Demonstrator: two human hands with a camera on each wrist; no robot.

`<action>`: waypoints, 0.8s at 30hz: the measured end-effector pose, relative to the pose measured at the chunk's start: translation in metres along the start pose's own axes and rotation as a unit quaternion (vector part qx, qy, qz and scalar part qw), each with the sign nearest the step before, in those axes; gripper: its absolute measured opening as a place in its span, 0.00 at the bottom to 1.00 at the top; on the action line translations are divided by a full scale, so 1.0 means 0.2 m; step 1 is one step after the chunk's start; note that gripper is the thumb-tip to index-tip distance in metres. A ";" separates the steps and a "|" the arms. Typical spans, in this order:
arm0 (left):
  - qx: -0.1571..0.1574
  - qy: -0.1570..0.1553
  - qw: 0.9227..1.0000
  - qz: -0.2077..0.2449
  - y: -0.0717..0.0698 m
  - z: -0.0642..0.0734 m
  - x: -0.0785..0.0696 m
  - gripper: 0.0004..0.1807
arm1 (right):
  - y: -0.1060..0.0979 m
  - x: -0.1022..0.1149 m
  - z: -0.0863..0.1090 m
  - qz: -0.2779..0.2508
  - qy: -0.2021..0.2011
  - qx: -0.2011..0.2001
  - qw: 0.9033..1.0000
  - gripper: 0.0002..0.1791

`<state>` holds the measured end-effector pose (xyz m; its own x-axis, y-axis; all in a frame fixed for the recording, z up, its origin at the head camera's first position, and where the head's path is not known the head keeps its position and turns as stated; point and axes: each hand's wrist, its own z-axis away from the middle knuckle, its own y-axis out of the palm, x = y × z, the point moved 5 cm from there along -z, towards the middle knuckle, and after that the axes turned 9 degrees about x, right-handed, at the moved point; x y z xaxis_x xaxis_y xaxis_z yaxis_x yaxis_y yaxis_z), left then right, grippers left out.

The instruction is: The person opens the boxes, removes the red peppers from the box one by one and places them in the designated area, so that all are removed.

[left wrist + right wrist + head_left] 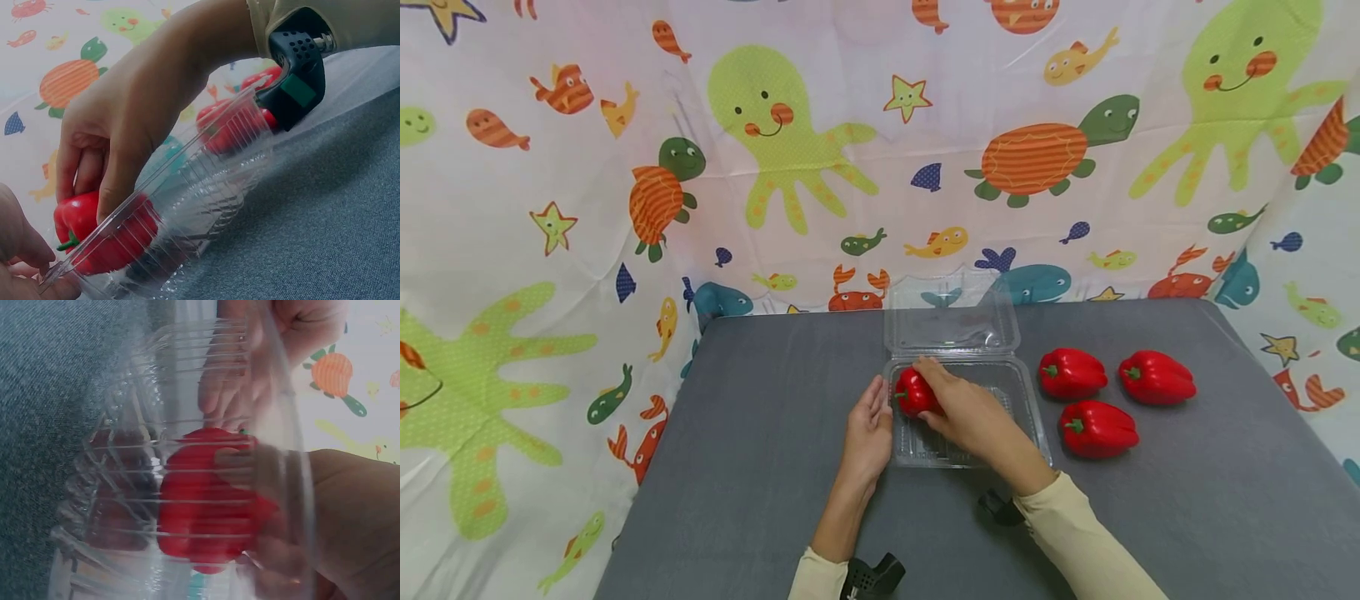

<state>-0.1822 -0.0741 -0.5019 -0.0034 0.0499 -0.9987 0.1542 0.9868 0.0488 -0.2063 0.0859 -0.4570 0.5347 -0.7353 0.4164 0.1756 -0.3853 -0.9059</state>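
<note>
In the head view my right hand (970,412) grips a red bell pepper (916,393) with a green stem, inside the left part of a clear plastic clamshell box (1033,408). The thumb and fingers lie on opposite sides of the pepper, as the left wrist view shows with the right hand (119,119) over the pepper (119,240). My left hand (868,433) is at the box's left side. In the left wrist view the left hand's fingers (59,287) pinch the box rim near the stem.
Three more red bell peppers, one back left (1072,373), one back right (1157,377) and one in front (1099,429), lie on the grey table (760,417) right of the box. The box's lid (951,321) stands raised behind it, near the sea-animal curtain (865,167).
</note>
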 end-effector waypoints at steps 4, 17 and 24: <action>-0.003 0.002 1.000 0.003 0.00 0.00 0.01 0.31 | -0.02 0.02 0.01 0.004 -0.008 -0.008 1.000 0.47; 0.000 0.009 1.000 0.011 0.00 0.01 0.01 0.31 | -0.14 0.10 0.10 0.029 -0.005 -0.030 0.999 0.48; -0.001 0.005 1.000 0.012 0.00 0.01 0.00 0.31 | -0.21 0.12 0.16 0.022 0.008 -0.038 0.999 0.51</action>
<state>-0.1810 -0.0740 -0.5028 -0.0093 0.0745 -0.9972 0.1527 0.9856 0.0722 -0.1740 0.1024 -0.4118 0.5276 -0.7608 0.3779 0.0880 -0.3936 -0.9151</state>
